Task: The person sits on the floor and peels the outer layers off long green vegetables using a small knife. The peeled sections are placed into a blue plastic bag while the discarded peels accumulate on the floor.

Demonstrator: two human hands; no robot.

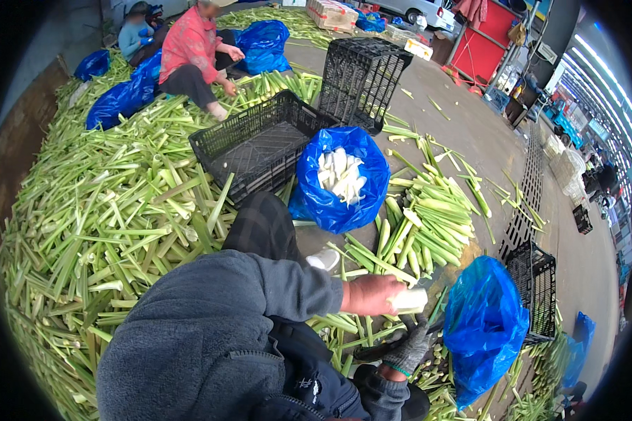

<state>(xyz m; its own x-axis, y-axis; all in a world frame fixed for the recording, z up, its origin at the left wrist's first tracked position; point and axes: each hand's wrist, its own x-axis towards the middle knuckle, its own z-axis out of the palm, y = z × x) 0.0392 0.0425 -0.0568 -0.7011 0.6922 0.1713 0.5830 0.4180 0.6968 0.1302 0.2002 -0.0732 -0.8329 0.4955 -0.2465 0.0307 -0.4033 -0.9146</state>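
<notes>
My bare left hand point(374, 296) grips a pale, cut shoot point(410, 301), which looks like water bamboo. Close below it is my right hand point(408, 347) in a grey knit glove, its fingers near the shoot's underside. Something dark lies by the glove; whether the hand holds it is hidden. A heap of green, leaf-sheathed stalks point(426, 221) lies on the ground beyond my left hand. Farther off, an open blue plastic bag point(308, 202) contains peeled white shoots point(341, 173). Another blue plastic bag point(482, 326) stands just right of the glove.
Cut green leaf sheaths point(137, 210) form a large pile at left. Black plastic crates stand ahead, one low point(258, 142) and one upright point(363, 79); another crate point(537, 294) is at right. A person in a red top point(189, 52) squats beyond, near a second person point(134, 37).
</notes>
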